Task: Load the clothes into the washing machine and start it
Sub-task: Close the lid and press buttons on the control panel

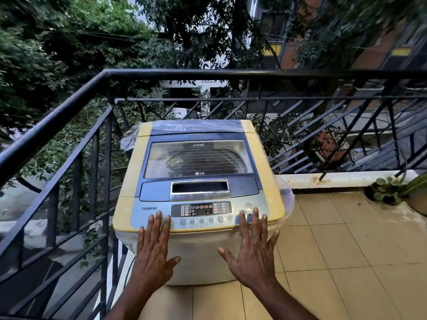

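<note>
A yellowed top-loading washing machine [270,181] stands in the balcony corner, partly wrapped in clear plastic. Its blue lid [198,158] with a glass window is down, and something dark shows dimly through the glass. The control panel [201,210] with a lit display and a row of round buttons runs along the front edge. My left hand [153,248] is spread flat with its fingertips at the panel's left end. My right hand [253,250] is spread the same way, fingertips at the panel's right end. Both hands hold nothing. No loose clothes are in view.
A black metal railing [208,73] encloses the balcony behind and to the left of the machine. Beige floor tiles [342,250] stretch to the right. A potted plant [392,190] sits at the right edge by a low white kerb. Trees and buildings lie beyond.
</note>
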`<state>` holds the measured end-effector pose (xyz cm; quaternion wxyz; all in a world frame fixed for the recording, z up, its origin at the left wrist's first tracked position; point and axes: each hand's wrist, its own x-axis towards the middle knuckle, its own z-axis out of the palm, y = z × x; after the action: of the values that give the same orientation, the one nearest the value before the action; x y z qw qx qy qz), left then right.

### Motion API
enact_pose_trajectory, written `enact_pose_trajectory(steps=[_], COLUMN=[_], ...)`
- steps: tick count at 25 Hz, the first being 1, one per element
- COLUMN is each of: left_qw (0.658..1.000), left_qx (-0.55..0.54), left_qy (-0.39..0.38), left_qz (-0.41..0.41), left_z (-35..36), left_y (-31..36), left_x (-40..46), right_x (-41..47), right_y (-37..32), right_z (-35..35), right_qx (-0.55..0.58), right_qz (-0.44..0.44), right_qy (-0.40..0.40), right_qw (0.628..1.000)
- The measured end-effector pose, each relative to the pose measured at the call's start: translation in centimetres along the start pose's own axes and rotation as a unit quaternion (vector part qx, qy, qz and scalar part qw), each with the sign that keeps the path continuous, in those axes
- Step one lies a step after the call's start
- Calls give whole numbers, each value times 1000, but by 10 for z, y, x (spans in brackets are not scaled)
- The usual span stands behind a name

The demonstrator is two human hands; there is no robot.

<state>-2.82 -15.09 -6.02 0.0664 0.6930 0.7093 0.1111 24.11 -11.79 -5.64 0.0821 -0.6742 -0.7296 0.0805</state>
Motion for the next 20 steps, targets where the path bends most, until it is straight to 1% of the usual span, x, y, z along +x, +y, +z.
enact_pose_trajectory(steps=[3, 12, 20], left_qw=[1000, 1000, 1000], left_qx=[-2, 3, -1], left_qy=[4, 14, 13], left_qz=[6, 23, 12], left_z=[1, 7, 7], left_y=[-1, -1, -3], left_x=[3, 14, 13], right_x=[0, 7, 7], right_y=[7, 15, 16], right_z=[1, -2, -8], right_qx=[-7, -28, -29], right_qz=[10, 8, 3], right_qy=[-21, -20, -28], right_qw=[1000, 999, 999])
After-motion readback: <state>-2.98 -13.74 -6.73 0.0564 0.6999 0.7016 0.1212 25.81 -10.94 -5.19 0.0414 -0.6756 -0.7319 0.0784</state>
